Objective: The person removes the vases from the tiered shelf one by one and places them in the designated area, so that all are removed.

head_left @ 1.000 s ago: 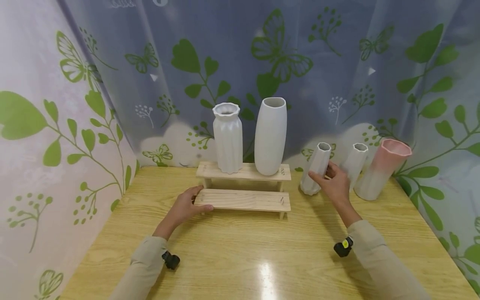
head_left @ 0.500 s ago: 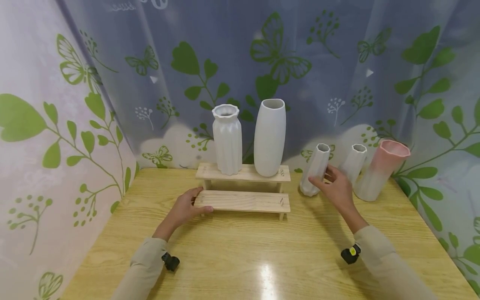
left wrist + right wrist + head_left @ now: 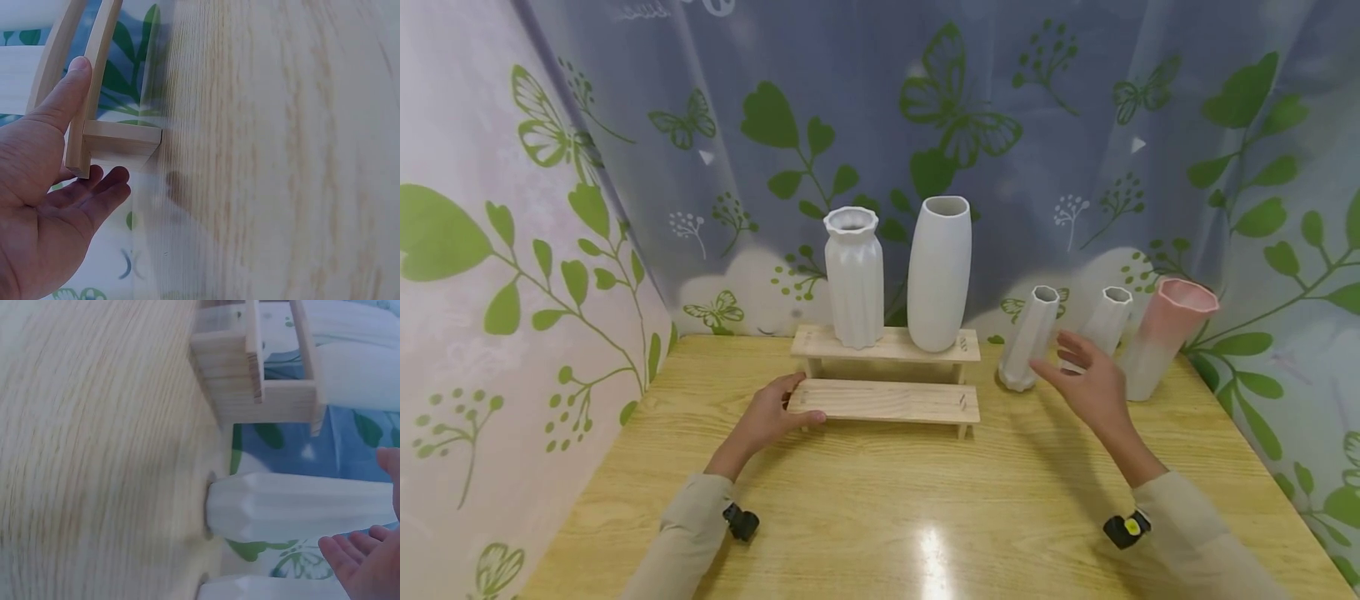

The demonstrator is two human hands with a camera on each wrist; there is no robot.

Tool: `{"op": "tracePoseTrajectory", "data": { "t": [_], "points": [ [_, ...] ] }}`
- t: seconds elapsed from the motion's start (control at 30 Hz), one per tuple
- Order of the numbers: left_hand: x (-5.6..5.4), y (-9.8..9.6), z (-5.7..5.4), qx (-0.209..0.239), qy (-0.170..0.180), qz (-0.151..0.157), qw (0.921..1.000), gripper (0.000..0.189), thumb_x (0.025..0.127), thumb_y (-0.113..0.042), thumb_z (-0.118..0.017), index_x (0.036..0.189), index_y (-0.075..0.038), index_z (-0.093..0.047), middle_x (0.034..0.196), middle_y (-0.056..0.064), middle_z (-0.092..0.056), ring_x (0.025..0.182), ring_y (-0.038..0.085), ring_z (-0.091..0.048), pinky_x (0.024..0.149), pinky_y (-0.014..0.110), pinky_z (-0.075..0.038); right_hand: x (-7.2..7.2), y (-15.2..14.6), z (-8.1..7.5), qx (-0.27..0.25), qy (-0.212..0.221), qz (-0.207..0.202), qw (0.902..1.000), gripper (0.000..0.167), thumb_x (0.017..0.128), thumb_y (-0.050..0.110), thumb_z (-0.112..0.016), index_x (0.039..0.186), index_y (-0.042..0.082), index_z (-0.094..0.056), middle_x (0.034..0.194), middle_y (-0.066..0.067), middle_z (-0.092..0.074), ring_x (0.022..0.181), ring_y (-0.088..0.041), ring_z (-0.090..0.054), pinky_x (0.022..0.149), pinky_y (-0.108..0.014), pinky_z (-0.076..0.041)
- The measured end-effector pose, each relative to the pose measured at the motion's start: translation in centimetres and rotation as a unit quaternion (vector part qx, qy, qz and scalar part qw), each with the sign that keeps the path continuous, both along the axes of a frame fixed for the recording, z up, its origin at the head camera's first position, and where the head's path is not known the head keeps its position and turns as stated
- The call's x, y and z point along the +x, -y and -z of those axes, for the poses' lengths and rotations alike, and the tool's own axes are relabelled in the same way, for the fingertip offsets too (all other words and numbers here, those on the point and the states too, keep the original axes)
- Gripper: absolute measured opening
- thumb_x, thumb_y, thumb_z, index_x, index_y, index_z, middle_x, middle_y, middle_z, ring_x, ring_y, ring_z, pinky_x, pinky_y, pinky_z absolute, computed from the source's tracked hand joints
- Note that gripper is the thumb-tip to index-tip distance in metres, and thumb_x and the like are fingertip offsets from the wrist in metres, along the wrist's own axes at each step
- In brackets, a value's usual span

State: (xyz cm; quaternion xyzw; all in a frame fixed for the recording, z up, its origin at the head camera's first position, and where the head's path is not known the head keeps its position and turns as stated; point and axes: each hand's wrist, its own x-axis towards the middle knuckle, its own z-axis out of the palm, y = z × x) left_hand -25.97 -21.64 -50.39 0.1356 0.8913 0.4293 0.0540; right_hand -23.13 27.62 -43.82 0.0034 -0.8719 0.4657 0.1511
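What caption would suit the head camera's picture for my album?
Left hand holding a two-tier wooden stand bearing two white vases; right hand near three more vases.

Head view downward, wrist views close, stand [image 3: 883, 400] shared

Two-tier wooden stand [image 3: 886, 402] and slim white vase [image 3: 1028, 343]

The wooden stand is pale and grained, its rear shelf higher than the front one, and sits on the table [image 3: 850, 508]. The slim white vase has vertical facets, a broad base and a narrower, open, angular mouth. It stands upright near the stand's right end.
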Motion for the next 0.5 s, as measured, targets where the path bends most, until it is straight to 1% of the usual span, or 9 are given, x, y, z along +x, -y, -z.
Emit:
{"op": "tracePoseTrajectory", "data": {
  "t": [0.03, 0.1, 0.23, 0.33, 0.43, 0.5],
  "points": [
    [0.0, 0.0, 0.0, -0.001, -0.001, 0.001, 1.0, 0.101, 0.083, -0.049, -0.083, 0.157, 0.002, -0.035, 0.158, 0.024, -0.04, 0.133, 0.043, -0.053, 0.105, 0.055, -0.049, 0.2, 0.1, -0.2, 0.002, -0.005, 0.001, 1.0, 0.076, 0.09, 0.046, -0.079, 0.148, 0.004, -0.052, 0.147, -0.017, -0.056, 0.128, -0.036, -0.06, 0.085, -0.013, -0.053],
    [-0.1, 0.0, 0.0, -0.004, -0.001, 0.0, 1.0, 0.102, 0.083, -0.051, -0.083, 0.157, 0.001, -0.035, 0.158, 0.024, -0.04, 0.133, 0.043, -0.053, 0.105, 0.055, -0.049, 0.5, 0.3, -0.7, 0.001, -0.019, -0.001, 0.9998, 0.073, 0.09, 0.043, -0.079, 0.146, 0.003, -0.054, 0.144, -0.017, -0.059, 0.125, -0.036, -0.061, 0.083, -0.009, -0.051],
    [-0.1, 0.1, 0.0, -0.012, -0.004, -0.001, 0.9999, 0.103, 0.083, -0.053, -0.082, 0.157, 0.002, -0.035, 0.158, 0.024, -0.04, 0.133, 0.043, -0.053, 0.104, 0.055, -0.049, 1.0, 0.8, -1.8, 0.012, -0.043, -0.007, 0.999, 0.067, 0.09, 0.039, -0.08, 0.141, 0.002, -0.058, 0.138, -0.016, -0.063, 0.12, -0.035, -0.063, 0.085, -0.011, -0.053],
    [-0.1, 0.1, 0.0, -0.01, -0.002, -0.002, 0.9999, 0.103, 0.083, -0.052, -0.082, 0.157, 0.001, -0.035, 0.158, 0.024, -0.04, 0.132, 0.043, -0.053, 0.104, 0.055, -0.049, 1.1, 1.2, -2.7, 0.013, -0.049, -0.019, 0.9985, 0.064, 0.09, 0.038, -0.081, 0.14, 0.003, -0.06, 0.136, -0.015, -0.064, 0.12, -0.034, -0.064, 0.085, -0.01, -0.052],
    [-0.1, 0.0, -0.1, -0.008, 0.002, -0.002, 1.0, 0.102, 0.083, -0.051, -0.083, 0.157, 0.001, -0.035, 0.158, 0.024, -0.04, 0.132, 0.043, -0.053, 0.104, 0.055, -0.05, 1.0, 1.5, -3.9, 0.01, -0.045, -0.036, 0.9983, 0.064, 0.091, 0.039, -0.08, 0.141, 0.005, -0.06, 0.137, -0.015, -0.064, 0.121, -0.034, -0.064, 0.087, -0.012, -0.053],
    [-0.1, 0.0, 0.0, -0.009, 0.002, -0.002, 1.0, 0.101, 0.083, -0.05, -0.083, 0.157, 0.002, -0.035, 0.158, 0.024, -0.04, 0.132, 0.043, -0.053, 0.104, 0.055, -0.05, 0.9, 1.8, -4.7, 0.012, -0.041, -0.046, 0.998, 0.065, 0.091, 0.041, -0.079, 0.143, 0.006, -0.059, 0.137, -0.015, -0.064, 0.122, -0.033, -0.063, 0.091, -0.02, -0.056]
  ]
}}
